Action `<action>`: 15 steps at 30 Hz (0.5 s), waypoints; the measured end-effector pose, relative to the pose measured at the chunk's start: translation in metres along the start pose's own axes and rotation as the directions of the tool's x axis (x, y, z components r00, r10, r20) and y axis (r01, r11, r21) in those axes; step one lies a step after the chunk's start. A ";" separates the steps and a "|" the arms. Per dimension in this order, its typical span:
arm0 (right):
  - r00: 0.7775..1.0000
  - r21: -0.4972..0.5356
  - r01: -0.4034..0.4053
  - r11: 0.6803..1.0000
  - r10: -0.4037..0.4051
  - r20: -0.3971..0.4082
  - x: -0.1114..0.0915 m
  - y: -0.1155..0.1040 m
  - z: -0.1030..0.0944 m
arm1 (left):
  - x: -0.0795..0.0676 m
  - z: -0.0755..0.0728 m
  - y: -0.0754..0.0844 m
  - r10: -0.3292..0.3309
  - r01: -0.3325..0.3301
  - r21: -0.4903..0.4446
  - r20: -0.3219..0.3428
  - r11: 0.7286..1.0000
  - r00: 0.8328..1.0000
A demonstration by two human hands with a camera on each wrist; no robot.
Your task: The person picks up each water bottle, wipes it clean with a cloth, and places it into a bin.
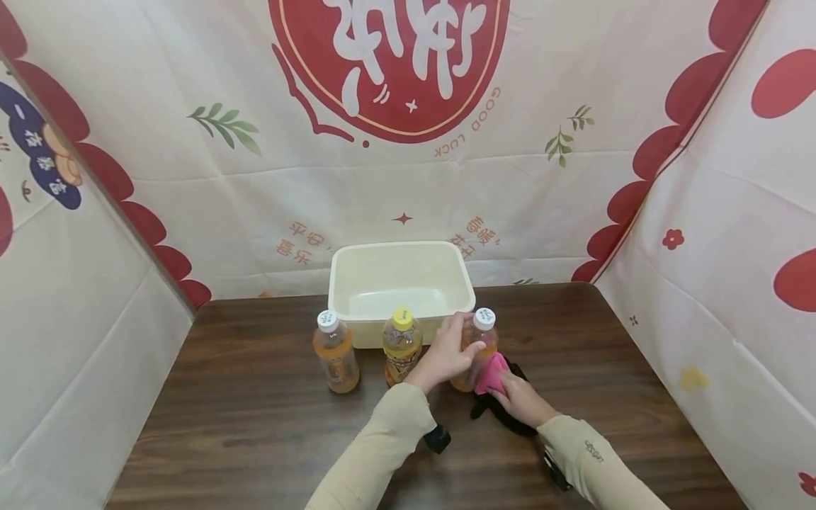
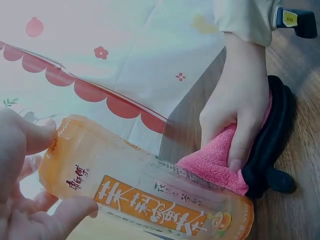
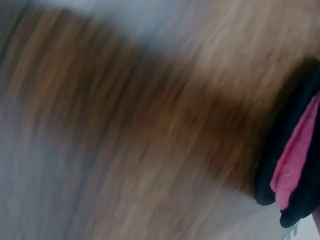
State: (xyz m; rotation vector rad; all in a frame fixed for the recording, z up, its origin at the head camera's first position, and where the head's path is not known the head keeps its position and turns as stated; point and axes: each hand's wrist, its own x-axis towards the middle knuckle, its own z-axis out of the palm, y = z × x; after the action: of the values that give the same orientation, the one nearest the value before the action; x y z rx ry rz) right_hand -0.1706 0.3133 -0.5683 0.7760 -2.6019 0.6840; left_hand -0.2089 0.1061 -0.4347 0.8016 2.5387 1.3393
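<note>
My left hand (image 1: pixel 449 354) holds the upper part of a white-capped drink bottle (image 1: pixel 487 341) at the right of the row. In the left wrist view the bottle (image 2: pixel 150 200) shows an orange label, with the thumb and fingers (image 2: pixel 75 212) around its upper end. A pink and black cloth (image 1: pixel 491 375) is pinched in my right hand (image 1: pixel 524 401), its pink fluffy side against the bottle's lower side. The cloth's black part (image 2: pixel 280 135) hangs down by the table. Only a folded edge of the cloth (image 3: pixel 295 160) appears in the blurred right wrist view.
A cream rectangular bin (image 1: pixel 401 283) stands behind the bottles at the table's back edge. Left of my left hand are a yellow-capped bottle (image 1: pixel 401 347) and another white-capped bottle (image 1: pixel 336 354). Printed fabric (image 1: pixel 395 184) hangs behind and along both sides of the brown wooden table (image 1: pixel 255 439).
</note>
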 end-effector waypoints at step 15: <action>0.996 0.133 -0.074 0.988 0.080 -0.041 0.050 -0.038 -0.091 | -0.001 -0.003 0.009 -0.077 0.077 0.010 0.017 0.997 0.997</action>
State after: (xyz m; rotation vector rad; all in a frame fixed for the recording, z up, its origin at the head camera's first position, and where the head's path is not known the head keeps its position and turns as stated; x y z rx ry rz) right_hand -0.1719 0.3126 -0.4577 0.6916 -2.5766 0.8935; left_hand -0.2062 0.1071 -0.4258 0.7057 2.5367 1.2928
